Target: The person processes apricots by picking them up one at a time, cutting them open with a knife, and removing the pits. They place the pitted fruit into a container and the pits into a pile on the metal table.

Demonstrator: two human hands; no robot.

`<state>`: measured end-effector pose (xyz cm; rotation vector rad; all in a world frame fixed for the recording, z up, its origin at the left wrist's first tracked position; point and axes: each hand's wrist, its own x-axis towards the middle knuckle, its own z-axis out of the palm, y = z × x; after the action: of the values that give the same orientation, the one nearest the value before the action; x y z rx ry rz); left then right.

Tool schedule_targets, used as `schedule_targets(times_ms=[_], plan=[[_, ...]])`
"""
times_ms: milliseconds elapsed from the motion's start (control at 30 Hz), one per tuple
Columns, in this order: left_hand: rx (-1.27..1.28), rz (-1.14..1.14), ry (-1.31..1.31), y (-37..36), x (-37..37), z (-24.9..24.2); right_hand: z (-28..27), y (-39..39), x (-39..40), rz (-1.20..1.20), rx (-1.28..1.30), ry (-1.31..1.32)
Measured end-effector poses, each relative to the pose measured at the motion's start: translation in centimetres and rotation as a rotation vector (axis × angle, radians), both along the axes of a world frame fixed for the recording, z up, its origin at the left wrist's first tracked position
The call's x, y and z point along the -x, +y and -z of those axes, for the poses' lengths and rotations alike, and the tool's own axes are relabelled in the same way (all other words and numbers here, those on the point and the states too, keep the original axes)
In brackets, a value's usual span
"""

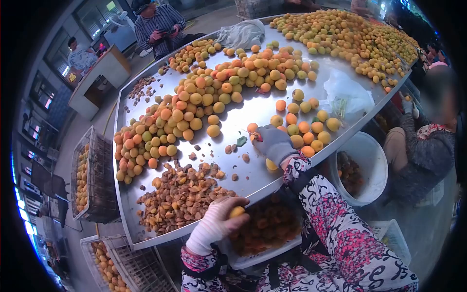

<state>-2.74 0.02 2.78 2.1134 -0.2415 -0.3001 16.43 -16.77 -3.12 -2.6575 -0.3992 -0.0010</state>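
My left hand (219, 221), wrapped in white cloth at the wrist, is closed round a yellow-orange apricot (237, 212) at the table's near edge. Below it is a container of dark orange fruit pieces (265, 228). My right hand (275, 143), in a grey glove, is over the metal table (214, 158), its fingers closed on a small red tool (257, 137). An orange apricot (252, 127) lies at its fingertips, and loose apricots (304, 127) lie to its right. A heap of brown pits (182, 194) sits beyond my left hand.
Apricot heaps (194, 97) cross the table, with a plastic bag (348, 92) at right. A white bucket (362, 168) stands by the right edge, near a seated person (423, 141). Crates (95, 175) stand left. Another person (158, 29) is across the table.
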Motion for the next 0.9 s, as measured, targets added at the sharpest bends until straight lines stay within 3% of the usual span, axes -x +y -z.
schedule_targets(times_ms=[33,133,200,400,600,800,900], plan=[[-0.093,0.023,-0.106,-0.1,0.2,-0.2,0.3,0.4,0.0,0.014,0.026,-0.05],[0.01,-0.087,-0.092,-0.3,0.5,1.0,-0.4,1.0,-0.8,-0.002,0.085,0.048],[0.382,-0.336,0.164,-0.2,0.7,1.3,-0.5,1.3,-0.9,-0.004,0.131,0.106],[0.51,-0.487,0.216,-0.4,0.1,0.1,0.4,0.8,-0.6,-0.039,0.14,-0.01],[0.605,-0.563,0.18,-0.5,-0.9,1.5,-0.6,0.1,-0.3,-0.024,0.105,0.172],[0.535,-0.541,0.172,-1.8,-1.5,0.9,-0.3,0.9,0.1,-0.06,0.023,-0.054],[0.561,-0.589,0.194,-1.4,-1.4,1.1,-0.4,1.9,-0.3,-0.102,0.129,0.021]])
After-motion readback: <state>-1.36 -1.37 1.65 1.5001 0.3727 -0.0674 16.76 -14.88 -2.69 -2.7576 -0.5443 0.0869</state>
